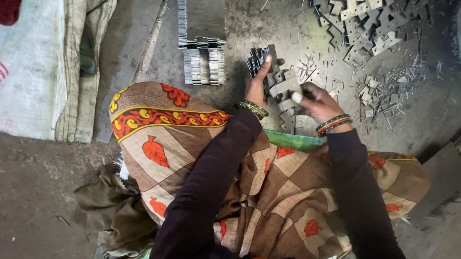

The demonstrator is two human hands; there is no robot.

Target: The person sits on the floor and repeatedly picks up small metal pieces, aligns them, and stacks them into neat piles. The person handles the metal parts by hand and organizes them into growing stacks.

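Fingers of the left hand (256,88) are wrapped round a bundle of flat grey metal pieces (261,58), the thumb stretched up along its side; fingers of the right hand (317,104) are pinched on one notched metal plate (286,83), held just beside the bundle and touching the left palm's load. Both hands hover low over the floor (442,106), in front of the person's lap, which is covered by a patterned brown and orange cloth (189,148). Beaded bangles (254,109) sit on each wrist.

As for how far the work stands, judged from how things lie: beyond the left hand are neat rows of stacked plates (204,66), set on edge, with longer strips behind them, which look like finished gatherings. To the right, well apart, a large loose heap of plates (367,9) lies untouched, and a scatter of thin pins or offcuts (393,85) is strewn near the right wrist. So a fair share seems ordered already, while the bigger share still lies loose. The bundle in the left hand looks partly filled; how many pieces it holds cannot be told. A pale woven sack (19,68) lies at the far left
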